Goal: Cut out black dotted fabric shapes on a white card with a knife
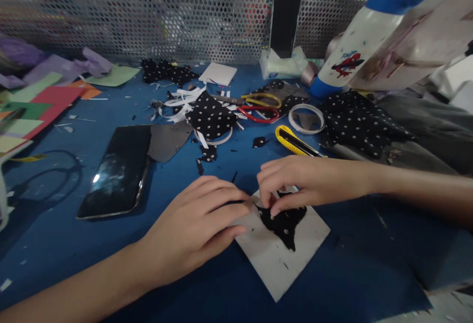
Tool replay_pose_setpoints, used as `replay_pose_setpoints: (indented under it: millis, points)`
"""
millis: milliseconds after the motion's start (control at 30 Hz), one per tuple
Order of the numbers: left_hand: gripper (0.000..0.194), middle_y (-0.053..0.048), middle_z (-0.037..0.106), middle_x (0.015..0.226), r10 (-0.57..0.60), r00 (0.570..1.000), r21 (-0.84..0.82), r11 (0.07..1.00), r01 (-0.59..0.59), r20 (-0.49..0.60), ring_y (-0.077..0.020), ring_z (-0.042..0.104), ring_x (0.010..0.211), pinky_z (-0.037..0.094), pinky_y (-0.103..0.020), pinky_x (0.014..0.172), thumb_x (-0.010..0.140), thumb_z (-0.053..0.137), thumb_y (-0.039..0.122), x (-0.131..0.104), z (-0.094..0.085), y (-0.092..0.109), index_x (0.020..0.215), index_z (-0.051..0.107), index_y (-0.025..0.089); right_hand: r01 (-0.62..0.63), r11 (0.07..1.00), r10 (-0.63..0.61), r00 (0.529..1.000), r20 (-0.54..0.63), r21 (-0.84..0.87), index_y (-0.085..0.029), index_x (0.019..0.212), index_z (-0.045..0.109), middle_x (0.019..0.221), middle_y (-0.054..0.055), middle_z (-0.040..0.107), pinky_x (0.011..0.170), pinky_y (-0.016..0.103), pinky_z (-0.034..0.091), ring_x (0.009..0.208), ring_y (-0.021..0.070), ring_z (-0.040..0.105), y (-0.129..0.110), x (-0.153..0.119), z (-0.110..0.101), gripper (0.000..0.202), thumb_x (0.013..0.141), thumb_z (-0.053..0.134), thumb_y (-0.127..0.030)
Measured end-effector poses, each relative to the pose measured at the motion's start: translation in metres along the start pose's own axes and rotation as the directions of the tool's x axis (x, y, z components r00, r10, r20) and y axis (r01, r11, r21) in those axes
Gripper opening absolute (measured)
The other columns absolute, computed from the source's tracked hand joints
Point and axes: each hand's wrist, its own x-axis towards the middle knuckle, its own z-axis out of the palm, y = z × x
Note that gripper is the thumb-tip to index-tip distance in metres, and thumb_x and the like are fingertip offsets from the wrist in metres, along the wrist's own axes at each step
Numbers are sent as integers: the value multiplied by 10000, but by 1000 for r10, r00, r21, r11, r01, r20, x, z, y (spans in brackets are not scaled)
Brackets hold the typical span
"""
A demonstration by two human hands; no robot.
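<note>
A white square card or tile [278,278] lies cornerwise on the blue table in front of me. On it rests a small, irregular piece of black polka-dot fabric [290,227]. My right hand [295,180] reaches in from the right, its thumb and fingers closed in a pinch on the fabric's upper left part. The fingertips partly cover that part. My left hand [201,219] is at the card's left corner with its fingers extended and slightly apart, holding nothing. Its fingertips are over the card's left edge, beside the fabric.
A yellow utility knife [291,141], a tape roll [306,118] and scissors [258,106] lie beyond my hands. A phone [118,170] is at left, another phone [285,22] stands at the back. Polka-dot cloth [362,121] and a bottle [362,42] are at right.
</note>
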Motion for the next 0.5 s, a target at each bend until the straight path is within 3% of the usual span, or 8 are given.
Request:
replay_pose_setpoints:
  millis: [500]
  points:
    - [207, -74, 627, 1150, 19, 1000, 52, 999, -18, -20, -230, 549, 1087, 411, -389, 923, 1021, 462, 234, -1, 1, 0, 1125, 637, 198, -11, 1000, 11, 1000, 5, 17, -167, 958, 646, 948, 17, 644, 780, 264, 428, 904, 137, 556, 4, 0, 1, 130, 967, 574, -275]
